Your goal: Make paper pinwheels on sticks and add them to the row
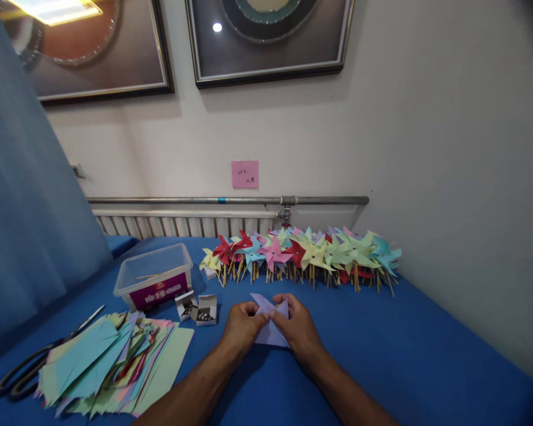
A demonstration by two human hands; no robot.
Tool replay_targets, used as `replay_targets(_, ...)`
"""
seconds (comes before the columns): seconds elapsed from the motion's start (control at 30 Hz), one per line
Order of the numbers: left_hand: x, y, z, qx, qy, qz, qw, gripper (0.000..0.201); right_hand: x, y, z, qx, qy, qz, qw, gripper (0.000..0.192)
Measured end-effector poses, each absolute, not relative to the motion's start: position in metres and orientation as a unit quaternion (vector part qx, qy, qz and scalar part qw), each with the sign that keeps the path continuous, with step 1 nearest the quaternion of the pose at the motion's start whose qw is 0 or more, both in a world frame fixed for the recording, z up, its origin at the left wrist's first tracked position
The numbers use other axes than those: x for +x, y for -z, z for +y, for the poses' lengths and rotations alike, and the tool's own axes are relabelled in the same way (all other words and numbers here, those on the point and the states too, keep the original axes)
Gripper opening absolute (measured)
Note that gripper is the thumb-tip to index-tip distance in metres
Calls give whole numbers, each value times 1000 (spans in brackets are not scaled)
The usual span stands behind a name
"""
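A lavender paper pinwheel (pixel 270 337), partly folded, is held between both hands above the blue cloth. My left hand (pixel 245 322) pinches its left side, the thumb pressed near the middle of the sheet. From the other side, my right hand (pixel 298 325) grips the right part, its thumb also close to the centre. One pointed corner sticks up between the hands. The fingers behind the paper are partly hidden. Left of my hands stand two small open boxes (pixel 206 310) with shiny metal pins in them.
Many finished pinwheels (pixel 315 254) on sticks lie in a row along the back. A clear plastic tub (pixel 155 272) holds a few sticks. Cut coloured paper sheets (pixel 115 361) and black-handled scissors (pixel 35 361) lie at left. Behind runs a radiator (pixel 182 222).
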State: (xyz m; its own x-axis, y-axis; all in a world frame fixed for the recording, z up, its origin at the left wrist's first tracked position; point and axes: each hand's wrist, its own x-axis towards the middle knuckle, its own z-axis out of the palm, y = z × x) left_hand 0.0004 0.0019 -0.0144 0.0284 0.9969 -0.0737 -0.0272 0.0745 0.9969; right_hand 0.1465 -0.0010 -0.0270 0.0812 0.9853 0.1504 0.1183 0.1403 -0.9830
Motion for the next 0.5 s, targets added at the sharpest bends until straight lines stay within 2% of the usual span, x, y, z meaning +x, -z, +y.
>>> replay_targets(0.1, 1, 15, 2, 469, -491, 499, 538, 28, 145, 23, -4, -509, -425, -533, 526, 33)
replay_targets(0.3, -3, 9, 3, 388, -520, 461, 605, 23, 144, 16, -9, -424, -542, -475, 549, 44)
replay_targets(0.4, -7, 2, 4, 341, -544, 439, 628, 21, 145, 14, -9, -410, -548, -466, 561, 47)
replay_targets(0.5, -10, -2, 4, 325, -556, 428, 635, 20, 145, 12, -11, -382, -553, -492, 554, 59)
